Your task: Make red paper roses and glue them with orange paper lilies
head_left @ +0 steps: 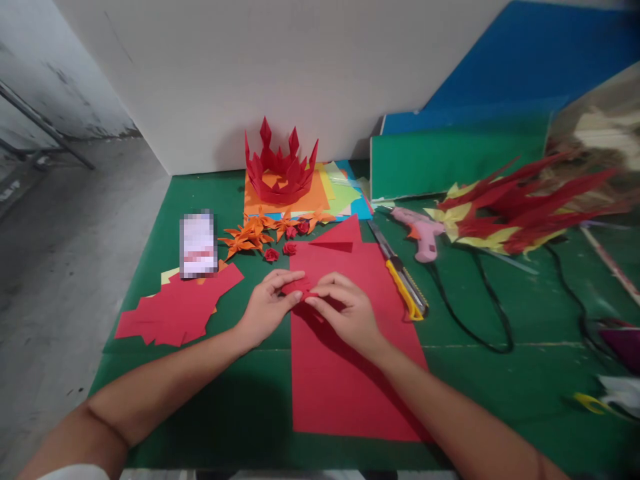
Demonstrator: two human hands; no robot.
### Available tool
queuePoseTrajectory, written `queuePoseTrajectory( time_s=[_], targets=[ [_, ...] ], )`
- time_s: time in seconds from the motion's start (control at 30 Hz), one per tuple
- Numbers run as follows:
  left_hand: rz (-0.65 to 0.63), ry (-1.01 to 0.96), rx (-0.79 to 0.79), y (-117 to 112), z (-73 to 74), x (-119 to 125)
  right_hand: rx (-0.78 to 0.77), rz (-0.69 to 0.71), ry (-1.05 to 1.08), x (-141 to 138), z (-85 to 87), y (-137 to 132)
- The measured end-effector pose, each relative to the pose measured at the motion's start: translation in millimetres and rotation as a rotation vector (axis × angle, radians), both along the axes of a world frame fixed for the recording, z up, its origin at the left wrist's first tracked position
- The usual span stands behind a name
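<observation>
A small folded piece of red paper (297,287) is pinched between my two hands, above a large red paper sheet (350,393). My left hand (267,301) grips its left side with thumb and fingers. On its right edge, the thumb and fingertips of my right hand (347,310) are closed. The fingers hide much of the piece, so its exact shape is unclear. Just beyond my hands lie red paper roses (271,255) and orange paper flowers (245,237). A folded red paper triangle (340,237) rests at the sheet's far edge.
Red paper pieces (173,307) lie left under a phone (199,243). A red paper crown (281,173) stands on coloured sheets at the back. To the right are a yellow utility knife (405,287), a pink glue gun (423,233) with a black cord, and a red-yellow paper flame crown (515,207).
</observation>
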State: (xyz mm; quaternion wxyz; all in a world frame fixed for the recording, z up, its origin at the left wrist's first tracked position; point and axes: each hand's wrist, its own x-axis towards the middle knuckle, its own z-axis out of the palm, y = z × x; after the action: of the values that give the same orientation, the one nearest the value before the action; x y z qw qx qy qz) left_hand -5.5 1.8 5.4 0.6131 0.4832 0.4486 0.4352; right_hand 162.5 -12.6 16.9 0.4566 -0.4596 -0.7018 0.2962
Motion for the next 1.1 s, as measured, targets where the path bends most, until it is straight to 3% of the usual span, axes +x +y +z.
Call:
queuePoseTrajectory(
  time_s=[0.13,0.27,0.37,0.63,1.1],
  targets=[
    [0.018,-0.153,-0.214,-0.8,4.6,1.5,0.018,-0.005,0.005,0.4,-0.6,0.6],
    [0.024,-0.168,-0.259,-1.2,6.0,2.3,0.037,-0.012,-0.022,0.0,-1.7,1.1],
    [0.015,-0.131,-0.197,-0.5,3.9,1.0,0.032,-0.027,-0.028,-0.3,-2.0,1.0],
    [-0.018,0.074,0.15,-0.2,-5.6,-2.4,-0.035,-0.032,-0.03,-1.6,-1.5,0.6],
    [-0.003,0.114,0.205,-3.0,-1.0,-1.0,-0.001,-0.011,-0.036,-1.2,-1.8,0.3]
  ],
)
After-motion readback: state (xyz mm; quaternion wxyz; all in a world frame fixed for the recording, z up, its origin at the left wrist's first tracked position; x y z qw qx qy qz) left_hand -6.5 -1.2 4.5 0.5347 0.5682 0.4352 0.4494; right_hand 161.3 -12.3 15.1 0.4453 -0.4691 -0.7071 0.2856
